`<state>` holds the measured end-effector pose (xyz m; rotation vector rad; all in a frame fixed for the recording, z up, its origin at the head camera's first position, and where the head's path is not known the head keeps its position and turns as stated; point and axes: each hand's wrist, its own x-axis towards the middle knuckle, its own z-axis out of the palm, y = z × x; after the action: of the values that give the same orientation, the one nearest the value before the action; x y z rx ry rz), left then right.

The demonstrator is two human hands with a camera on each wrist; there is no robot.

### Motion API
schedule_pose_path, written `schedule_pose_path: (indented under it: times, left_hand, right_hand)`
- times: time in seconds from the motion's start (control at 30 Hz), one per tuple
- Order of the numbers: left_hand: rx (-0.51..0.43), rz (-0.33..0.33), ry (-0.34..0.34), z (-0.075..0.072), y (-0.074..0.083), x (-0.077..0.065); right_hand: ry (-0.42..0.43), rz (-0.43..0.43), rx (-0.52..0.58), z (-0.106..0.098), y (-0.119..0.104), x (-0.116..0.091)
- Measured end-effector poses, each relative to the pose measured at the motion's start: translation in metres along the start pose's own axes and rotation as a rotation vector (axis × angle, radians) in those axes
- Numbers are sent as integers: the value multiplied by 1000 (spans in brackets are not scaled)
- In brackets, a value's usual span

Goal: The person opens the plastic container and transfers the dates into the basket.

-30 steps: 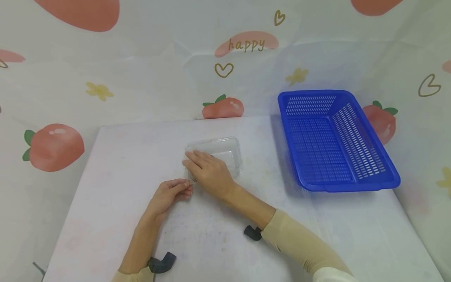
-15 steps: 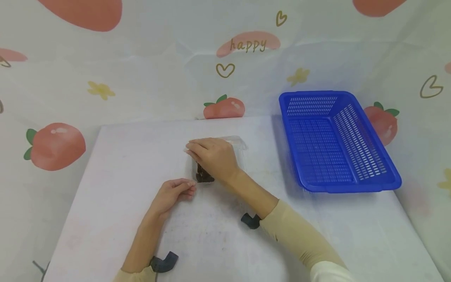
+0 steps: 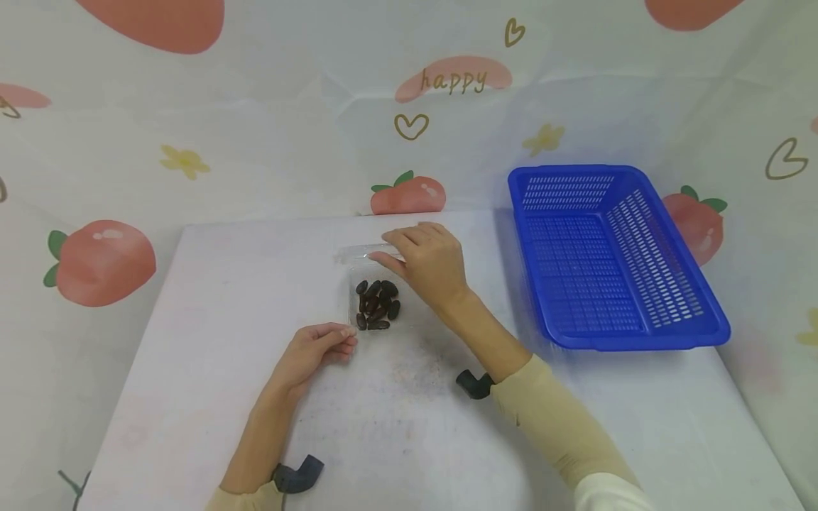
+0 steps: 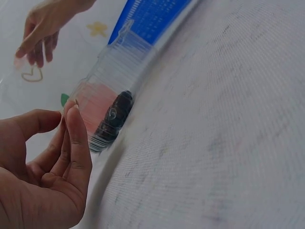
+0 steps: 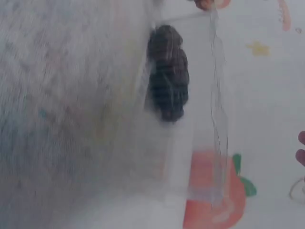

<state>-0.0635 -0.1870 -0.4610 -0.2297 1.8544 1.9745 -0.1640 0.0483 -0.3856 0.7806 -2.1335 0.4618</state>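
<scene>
A clear plastic box (image 3: 351,301) stands on the table with its lid (image 3: 358,252) raised at the back. Several dark brown oval fruits, like dates (image 3: 377,304), lie inside, mostly toward the left. My left hand (image 3: 319,344) pinches the box's front left corner between thumb and fingertips. In the left wrist view, the box wall (image 4: 114,67) slants just beyond those fingers. My right hand (image 3: 431,262) is over the back right of the box beside the lid, thumb and fingers loosely parted. Only its fingertips (image 5: 301,155) show at the right wrist view's edge.
A large blue slotted basket (image 3: 575,341) stands at the table's right side. Behind the white table (image 3: 211,341) hangs a cloth (image 3: 287,142) printed with fruit and hearts. Dark curved pieces (image 3: 299,474) sit at both wrists.
My right hand has lifted the lid from the front and moved back and right, bringing the dark fruits into sight. The left hand has stayed at the box corner.
</scene>
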Motion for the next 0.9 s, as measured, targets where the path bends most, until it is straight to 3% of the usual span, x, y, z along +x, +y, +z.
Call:
schedule_pose_path:
  times: [0.33,0.6,0.9]
  left_hand:
    - [30,18,-10,-3,0,-1]
    - [40,22,-11,-3,-1,-1]
    - [97,26,-11,1,3,1]
  right_hand:
    - [-19,190,61,-11,34,-12]
    - [-45,369,228,-9,44,-22]
    - [-9,438,305,-7,51,-34]
